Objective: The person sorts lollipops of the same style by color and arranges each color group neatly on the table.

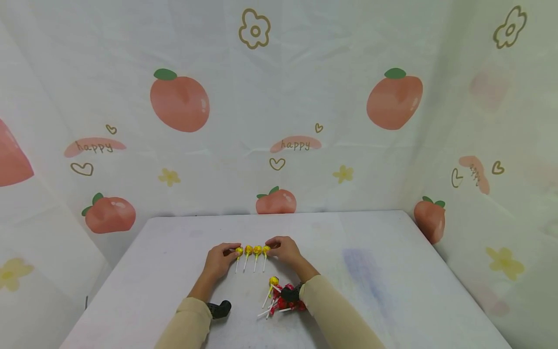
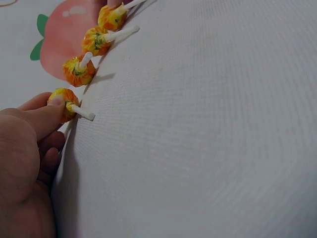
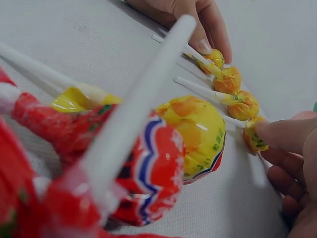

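Several yellow-wrapped lollipops point(image 1: 248, 250) lie side by side in a row on the white table, sticks toward me. My left hand point(image 1: 219, 259) pinches the leftmost lollipop point(image 2: 65, 110) by its head, between thumb and fingers. At the other end, my right hand point(image 1: 285, 249) pinches the rightmost lollipop point(image 3: 255, 136) in the same way. The middle lollipops point(image 2: 79, 71) are untouched. Below my right wrist lies a loose pile of red-wrapped lollipops point(image 1: 281, 304), partly hidden by the wrist camera, with one yellow lollipop point(image 3: 198, 134) at its far edge.
The white tabletop point(image 1: 183, 261) spreads around the row. Behind it hangs a white cloth backdrop point(image 1: 218, 184) printed with peaches and flowers. Black wrist cameras point(image 1: 220, 309) sit on both wrists, the right one close over the pile.
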{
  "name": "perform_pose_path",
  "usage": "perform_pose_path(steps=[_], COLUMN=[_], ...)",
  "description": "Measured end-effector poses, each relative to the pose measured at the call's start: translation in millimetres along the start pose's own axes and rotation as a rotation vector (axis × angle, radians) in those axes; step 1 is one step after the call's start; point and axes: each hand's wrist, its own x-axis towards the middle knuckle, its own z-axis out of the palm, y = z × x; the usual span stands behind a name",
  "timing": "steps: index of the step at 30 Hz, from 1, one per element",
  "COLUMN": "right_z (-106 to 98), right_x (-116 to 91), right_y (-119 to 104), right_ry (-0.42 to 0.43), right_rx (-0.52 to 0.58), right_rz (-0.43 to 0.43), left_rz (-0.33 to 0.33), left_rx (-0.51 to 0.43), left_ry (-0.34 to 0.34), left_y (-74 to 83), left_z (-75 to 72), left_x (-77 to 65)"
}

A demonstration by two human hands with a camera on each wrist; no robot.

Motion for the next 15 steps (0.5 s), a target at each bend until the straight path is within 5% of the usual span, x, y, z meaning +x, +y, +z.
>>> perform_pose_path(steps=[15], right_z=[-4.4], right_x=[1.3], right_y=[-3.0], right_ry=[-0.017], right_rx=[0.002], right_rz=[-0.008], left_rz=[0.005], left_rx=[-0.021], left_ry=[-0.004], left_y=[-1.3], left_z=[-0.8], left_x=[0.6])
